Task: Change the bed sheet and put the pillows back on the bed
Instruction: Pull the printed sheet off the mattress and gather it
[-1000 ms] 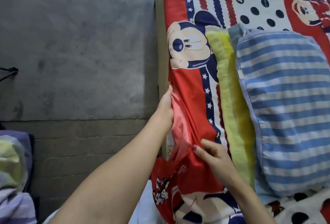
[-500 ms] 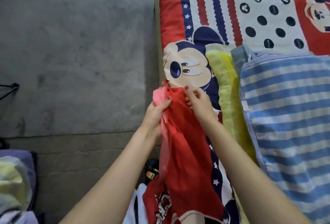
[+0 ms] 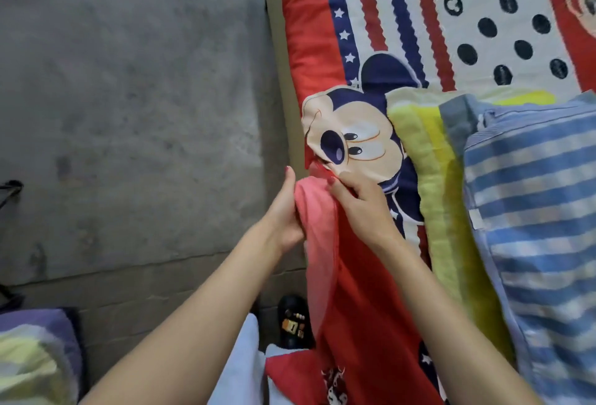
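My left hand [image 3: 285, 211] and right hand [image 3: 358, 201] both pinch the cartoon bed sheet's [image 3: 354, 275] loose side edge, ready for tucking along the mattress.

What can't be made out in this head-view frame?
- Left hand fingers: hidden behind the sheet edge.
- Yellow pillow: mostly covered by the blue striped pillow.
- Dark object on the floor: too small and blurred to identify.
- Striped pillow: cut off by the right edge.
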